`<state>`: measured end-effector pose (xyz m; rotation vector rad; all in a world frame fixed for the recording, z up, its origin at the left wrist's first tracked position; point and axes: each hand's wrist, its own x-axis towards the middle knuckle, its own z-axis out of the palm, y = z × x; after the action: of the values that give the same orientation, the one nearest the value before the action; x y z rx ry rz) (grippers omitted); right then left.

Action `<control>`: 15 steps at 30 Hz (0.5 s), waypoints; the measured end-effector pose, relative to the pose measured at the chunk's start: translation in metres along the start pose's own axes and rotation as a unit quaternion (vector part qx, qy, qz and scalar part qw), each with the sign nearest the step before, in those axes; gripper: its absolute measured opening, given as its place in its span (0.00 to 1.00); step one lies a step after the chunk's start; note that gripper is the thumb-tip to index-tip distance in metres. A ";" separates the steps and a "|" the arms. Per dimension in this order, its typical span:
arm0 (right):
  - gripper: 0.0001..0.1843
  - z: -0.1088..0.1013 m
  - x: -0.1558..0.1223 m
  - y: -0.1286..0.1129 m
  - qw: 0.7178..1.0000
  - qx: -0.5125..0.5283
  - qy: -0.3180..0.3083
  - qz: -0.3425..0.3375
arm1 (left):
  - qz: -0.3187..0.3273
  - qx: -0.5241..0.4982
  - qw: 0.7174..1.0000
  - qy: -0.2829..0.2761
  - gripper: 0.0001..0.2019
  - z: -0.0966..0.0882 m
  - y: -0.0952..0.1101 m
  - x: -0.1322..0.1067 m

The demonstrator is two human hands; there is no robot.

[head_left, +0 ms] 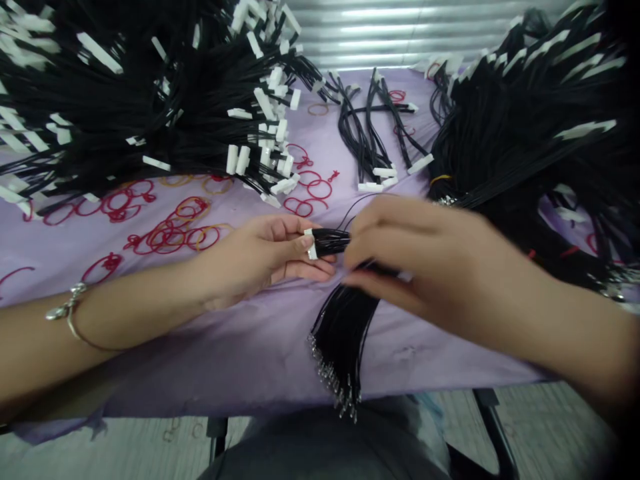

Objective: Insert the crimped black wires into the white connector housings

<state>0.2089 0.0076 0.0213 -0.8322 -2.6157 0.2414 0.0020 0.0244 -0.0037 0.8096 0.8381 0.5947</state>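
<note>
Chair and lap: chair frame (493,427) lower right of centre, dark clothing (330,443) at bottom centre, just in front of the surface (425,353) edge.
Free ends: metal terminals (340,387) fanned at lower centre, by the front edge. They look easy to snag; best kept off the edge and untangled.
Wires: black wire bundle (345,317), centre of frame, runs from the connector, passes by the right hand and bends down toward the terminals.
Right hand: (420,247) right of centre, motion-blurred, fingers drawn close together at the wires. Can't tell if they're pinching any.
Left hand: (280,250) just left of centre, fingers holding the connector, thumb on top. Solid support; I'd hold it square, thumb clear of the wire entry.
Connector: white connector (313,245), mid-frame, wires leaving its right side. Handle wires close to it, pull in line, no sharp bend.
Stray wire: thin loop (345,217) standing off above the bundle. Worth checking it isn't caught.
Bands: red bands (175,230) left of centre, apart from the hands.
Behind: short harnesses (370,133) upper centre; left pile (125,87) upper left; right pile (520,127) upper right.
Back: ridged metallic panel (400,33), top centre.
</note>
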 end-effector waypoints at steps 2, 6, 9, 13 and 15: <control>0.08 0.009 0.000 -0.006 0.996 0.023 -0.071 -0.056 | 0.005 -0.003 1.000 -0.004 0.04 0.000 0.000 0.000; 0.10 0.021 0.001 -0.009 0.988 0.025 -0.130 -0.076 | 0.005 0.023 1.000 -0.006 0.07 0.001 0.001 -0.001; 0.10 0.019 0.002 -0.008 0.985 0.026 -0.148 -0.084 | 0.014 0.040 0.999 0.013 0.06 -0.001 0.001 -0.002; 0.08 0.015 0.002 -0.008 0.984 0.046 -0.142 -0.101 | 0.049 0.078 0.995 0.030 0.01 -0.010 0.000 -0.002; 0.08 0.013 0.001 -0.009 0.982 0.045 -0.155 -0.099 | 0.059 0.088 0.994 0.022 0.01 -0.013 0.000 -0.001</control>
<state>0.1975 0.0002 0.0119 -0.5337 -2.9251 0.4621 -0.0094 0.0285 -0.0092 1.0147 0.8965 0.6525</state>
